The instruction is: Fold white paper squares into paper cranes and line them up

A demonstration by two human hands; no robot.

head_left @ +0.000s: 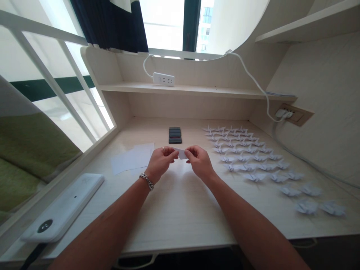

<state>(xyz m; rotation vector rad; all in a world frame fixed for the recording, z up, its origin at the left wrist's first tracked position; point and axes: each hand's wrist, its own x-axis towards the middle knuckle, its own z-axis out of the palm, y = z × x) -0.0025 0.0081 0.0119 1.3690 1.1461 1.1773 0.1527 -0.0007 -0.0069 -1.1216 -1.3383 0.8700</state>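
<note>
Left hand (161, 160) pinching one end, right hand (200, 161) gripping the other, a small white paper (182, 154) held between them over the table (180, 213), paper cranes (254, 177) ranked right, loose sheets (131, 158) left

A pale shelf (202, 89) spans the back of the desk (180, 221). On the shelf, left of its middle, sits a white power strip (163, 79). Above it are a window (165, 26) and, to the left, a navy curtain (112, 30). A white cord (267, 105) drops past its right end to a wall socket (301, 116). In front of it lies a dark device (174, 135); much nearer and left, a white case (67, 206). Left of it stand a railing (42, 31) and green cloth (33, 150).
</note>
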